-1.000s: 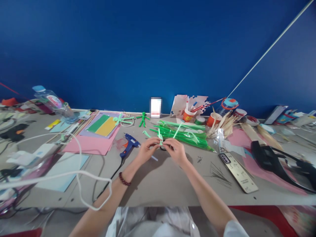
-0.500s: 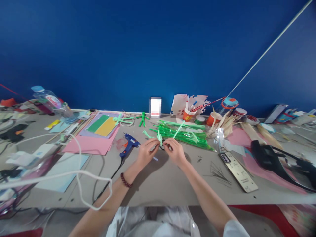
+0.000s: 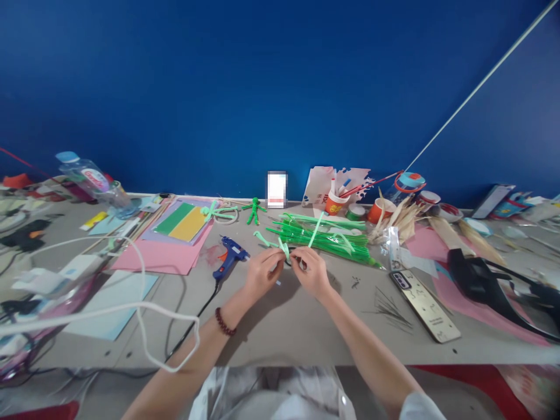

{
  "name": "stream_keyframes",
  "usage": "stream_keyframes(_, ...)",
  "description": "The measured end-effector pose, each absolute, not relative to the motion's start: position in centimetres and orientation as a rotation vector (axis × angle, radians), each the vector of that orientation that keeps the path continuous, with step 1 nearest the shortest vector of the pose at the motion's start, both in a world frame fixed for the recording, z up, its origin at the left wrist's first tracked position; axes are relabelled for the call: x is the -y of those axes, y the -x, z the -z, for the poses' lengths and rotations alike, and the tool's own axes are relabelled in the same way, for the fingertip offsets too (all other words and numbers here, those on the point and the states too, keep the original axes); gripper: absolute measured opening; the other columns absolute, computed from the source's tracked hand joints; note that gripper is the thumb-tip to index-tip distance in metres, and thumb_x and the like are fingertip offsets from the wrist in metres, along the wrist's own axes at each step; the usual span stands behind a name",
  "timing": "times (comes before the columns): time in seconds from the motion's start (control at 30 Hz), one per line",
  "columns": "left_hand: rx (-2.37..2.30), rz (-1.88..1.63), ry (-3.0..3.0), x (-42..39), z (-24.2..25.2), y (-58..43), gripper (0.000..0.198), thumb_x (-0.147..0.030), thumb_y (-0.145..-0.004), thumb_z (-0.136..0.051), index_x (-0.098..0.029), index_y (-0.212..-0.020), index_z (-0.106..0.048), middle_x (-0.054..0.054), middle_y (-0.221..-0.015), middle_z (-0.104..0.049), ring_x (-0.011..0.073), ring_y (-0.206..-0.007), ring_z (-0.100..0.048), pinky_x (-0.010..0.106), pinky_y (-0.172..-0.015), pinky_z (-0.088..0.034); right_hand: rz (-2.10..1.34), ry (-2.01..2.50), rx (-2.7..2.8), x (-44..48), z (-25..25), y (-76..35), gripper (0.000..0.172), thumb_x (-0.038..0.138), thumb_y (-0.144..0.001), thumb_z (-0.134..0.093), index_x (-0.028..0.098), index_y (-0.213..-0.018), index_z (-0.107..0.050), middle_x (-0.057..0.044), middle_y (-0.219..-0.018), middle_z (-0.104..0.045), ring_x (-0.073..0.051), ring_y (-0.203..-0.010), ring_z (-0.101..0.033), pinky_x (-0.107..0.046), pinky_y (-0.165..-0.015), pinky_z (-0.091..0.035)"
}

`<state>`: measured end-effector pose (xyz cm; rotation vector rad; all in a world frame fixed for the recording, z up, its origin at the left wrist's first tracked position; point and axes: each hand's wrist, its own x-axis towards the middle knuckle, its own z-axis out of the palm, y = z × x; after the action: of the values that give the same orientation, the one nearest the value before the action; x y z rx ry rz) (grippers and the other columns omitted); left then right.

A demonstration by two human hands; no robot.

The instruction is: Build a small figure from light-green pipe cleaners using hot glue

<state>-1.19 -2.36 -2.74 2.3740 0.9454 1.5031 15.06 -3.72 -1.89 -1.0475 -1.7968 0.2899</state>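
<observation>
Two grips, left hand and right hand, face each other over the surface, fingertips pinching a pale green stem between them. From where I stand, a bundle of green stems lies just beyond; a blue glue gun rests left, a phone right. Farther back: a green figure, near the blue wall.

Dark red beaded bracelet, pale sleeve
</observation>
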Motion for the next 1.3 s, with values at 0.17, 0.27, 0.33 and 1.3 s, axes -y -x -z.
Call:
stream_keyframes(0.17, -0.915, -1.482, -2.358, 2.2, 3.1, 1.3, 0.019, -0.011, -0.083, -0.05, -0.018, -0.092, -0.064, 0.008, -0.091, -0.068, 0.0162, -0.086, -0.064, 0.03, -0.078, -0.053, -0.204, 0.975, 1.953, 3.3, 2.0, -15.9, 0.018, 0.014, -0.086, -0.046, 0.022, -0.09, -0.061, -0.008, -0.087, -0.065, -0.018, -0.081, -0.06, -0.031, -0.07, -0.05)
stream_keyframes(0.27, -0.912, -1.49, -2.363, 1.9, 3.5, 1.5, 0.019, -0.012, -0.084, -0.049, -0.018, -0.094, -0.064, 0.009, -0.094, -0.068, 0.0165, -0.09, -0.064, 0.03, -0.08, -0.053, -0.174, 0.941, 2.015, 3.1, 1.8, -16.3, 0.019, 0.013, -0.086, -0.045, 0.022, -0.093, -0.061, -0.008, -0.088, -0.065, -0.018, -0.081, -0.058, -0.032, -0.072, -0.049)
stream_keyframes(0.33, -0.911, -1.492, -2.35, 1.8, 3.6, 1.5, 0.019, -0.011, -0.084, -0.049, -0.018, -0.094, -0.064, 0.009, -0.096, -0.068, 0.0162, -0.09, -0.064, 0.03, -0.08, -0.053, -0.2, 0.946, 2.013, 3.1, 1.6, -16.4, 0.019, 0.014, -0.086, -0.045, 0.022, -0.093, -0.061, -0.008, -0.089, -0.065, -0.019, -0.083, -0.058, -0.031, -0.072, -0.049)
stream_keyframes(1.3, -0.981, -1.409, -2.147, 2.3, 2.4, 1.5, 0.015, -0.024, -0.086, -0.05, -0.019, -0.093, -0.062, 0.007, -0.09, -0.069, 0.0176, -0.083, -0.065, 0.03, -0.075, -0.052, -0.481, 1.007, 1.657, 3.6, 1.0, -15.3, 0.01, 0.025, -0.083, -0.057, 0.021, -0.085, -0.066, -0.005, -0.082, -0.063, -0.013, -0.061, -0.056, -0.026, -0.051, -0.045)
